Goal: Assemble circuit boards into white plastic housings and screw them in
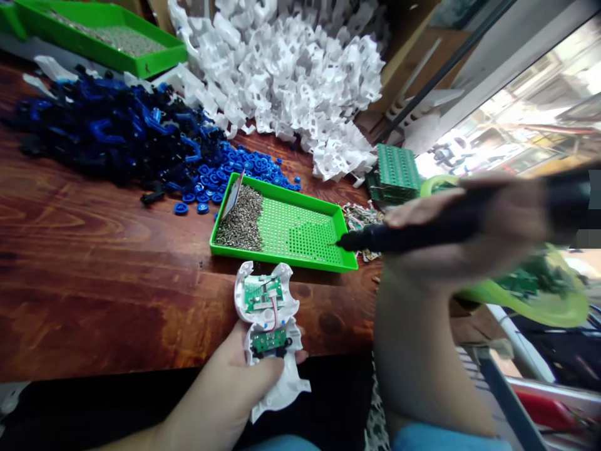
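Observation:
My left hand [256, 376] grips a white plastic housing [282, 398] at the table's front edge, thumb across its lower half. Inside the housing sit two green circuit boards, an upper board [256, 294] and a lower board [268, 340], with red and white wires between them. My right hand [451, 238], smeared by motion, is wrapped round a black electric screwdriver [422, 232]. Its tip points left, over the right end of a green perforated tray [291, 260]. Small metal screws [241, 219] are heaped in that tray's left end, beside a leaning label card [233, 195].
Behind the tray lie blue rings [248, 164], blue and black plastic parts [117, 131] and a tall pile of white housings [282, 69]. Stacked circuit boards [397, 169] and small wired parts [361, 216] are at the right. Another green tray [162, 61] stands back left.

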